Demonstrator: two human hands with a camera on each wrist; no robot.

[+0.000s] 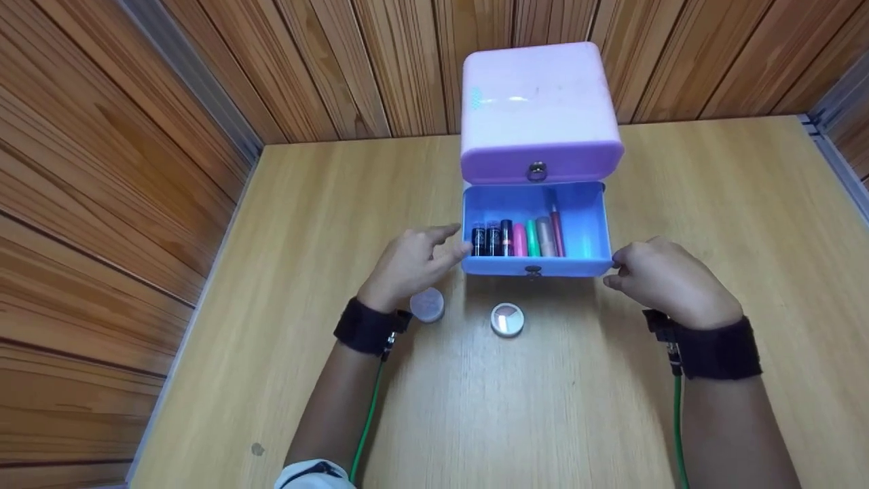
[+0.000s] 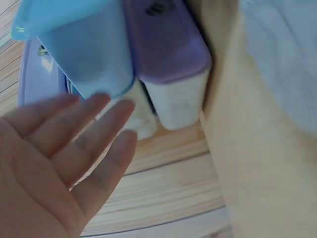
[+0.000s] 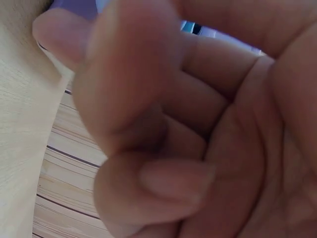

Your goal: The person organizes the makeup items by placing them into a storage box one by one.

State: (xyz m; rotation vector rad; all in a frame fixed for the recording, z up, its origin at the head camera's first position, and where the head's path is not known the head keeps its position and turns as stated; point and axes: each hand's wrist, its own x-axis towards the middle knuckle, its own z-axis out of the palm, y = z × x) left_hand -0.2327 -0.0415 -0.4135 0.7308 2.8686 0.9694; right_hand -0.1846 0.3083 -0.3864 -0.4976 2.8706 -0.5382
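Note:
A lilac and purple mini drawer cabinet stands at the back, its blue lower drawer pulled out. Inside, several lipstick-like tubes lie side by side with a thin dark red pencil-like stick. My left hand is at the drawer's left front corner, fingers extended; its thumb and index finger reach that side. With curled fingers, my right hand grips the right front corner; the exact contact is hidden behind the fingers in the right wrist view. The left wrist view shows straight fingers near the drawer.
On the table, a round clear-lidded pot lies beside my left wrist. A round compact sits in front of the drawer. Wood-panelled walls border the table at back and left.

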